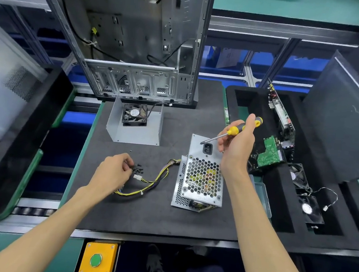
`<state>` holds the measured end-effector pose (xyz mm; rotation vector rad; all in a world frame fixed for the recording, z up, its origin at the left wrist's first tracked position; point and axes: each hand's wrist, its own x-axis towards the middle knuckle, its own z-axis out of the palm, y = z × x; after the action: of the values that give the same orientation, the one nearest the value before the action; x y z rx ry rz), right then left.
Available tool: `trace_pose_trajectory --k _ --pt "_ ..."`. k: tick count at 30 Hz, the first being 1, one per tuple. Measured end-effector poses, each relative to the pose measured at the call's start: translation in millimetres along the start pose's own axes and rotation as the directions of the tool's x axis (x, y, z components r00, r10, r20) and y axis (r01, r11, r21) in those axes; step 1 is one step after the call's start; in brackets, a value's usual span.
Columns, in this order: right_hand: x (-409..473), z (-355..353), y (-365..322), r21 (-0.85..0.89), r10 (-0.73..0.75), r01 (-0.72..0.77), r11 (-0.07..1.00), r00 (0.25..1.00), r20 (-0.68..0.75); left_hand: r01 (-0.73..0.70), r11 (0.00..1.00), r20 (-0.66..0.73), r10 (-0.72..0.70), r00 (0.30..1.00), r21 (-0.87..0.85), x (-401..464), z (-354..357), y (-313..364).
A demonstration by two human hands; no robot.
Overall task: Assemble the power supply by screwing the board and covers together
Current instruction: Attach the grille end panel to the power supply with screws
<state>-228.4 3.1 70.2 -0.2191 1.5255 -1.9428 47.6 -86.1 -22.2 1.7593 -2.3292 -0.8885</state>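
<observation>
Your left forearm reaches in from the lower left and your left hand [114, 172] sits low over the black foam mat [146, 214], knuckles up, fingers curled down toward the small heap of black screws [138, 168]. The fingertips are bunched at the near edge of that heap, but you cannot tell from here whether a screw is pinched between them. One stray screw [130, 151] lies apart on the mat, farther from you.

Your right forearm comes up from the lower right, wrist bent, and your right hand [238, 143] is raised above the far end of the power supply [202, 176]. The fingers are wrapped firmly round the yellow-and-black handle of the screwdriver [232, 130], thumb along the grip. The shaft slants down and to the left, its tip just above the rear panel beside the black power inlet socket [207, 148]; contact cannot be made out.

The power supply rests on the mat in front of you, right of centre, honeycomb grille facing up, with the board showing through the holes. Its bundle of yellow and black wires [156, 178] trails left across the mat toward your left hand and ends in a white connector [137, 177].

Beyond it stands a bent metal cover [136, 132] with a fan [134, 115] leaning inside, and behind that an open computer chassis [138, 46]. On the right, a foam tray [277, 197] holds circuit boards [269, 151] and more fans [309, 208].
</observation>
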Motion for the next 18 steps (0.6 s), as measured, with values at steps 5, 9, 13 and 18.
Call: trace_pose_trajectory --k 5,9,13,18 --pt "0.3 -0.3 -0.4 -0.007 -0.002 0.002 1.000 1.000 -0.017 0.041 0.999 0.044 -0.040 0.998 -0.029 -0.5 2.1 -7.8" --pt "-0.5 0.0 -0.8 -0.015 0.009 -0.010 1.000 1.000 -0.019 0.053 0.997 0.022 -0.052 0.998 -0.061 -1.1 3.5 -11.3" --pt "-0.6 0.7 -0.8 -0.031 0.005 -0.006 1.000 1.000 -0.024 0.039 0.997 0.002 -0.039 0.999 -0.071 -4.4 5.4 -6.9" --pt "-1.8 1.4 -0.1 -0.052 0.003 -0.005 0.999 0.999 -0.034 0.020 0.999 -0.035 -0.022 0.999 -0.051 -7.3 7.5 -2.6"
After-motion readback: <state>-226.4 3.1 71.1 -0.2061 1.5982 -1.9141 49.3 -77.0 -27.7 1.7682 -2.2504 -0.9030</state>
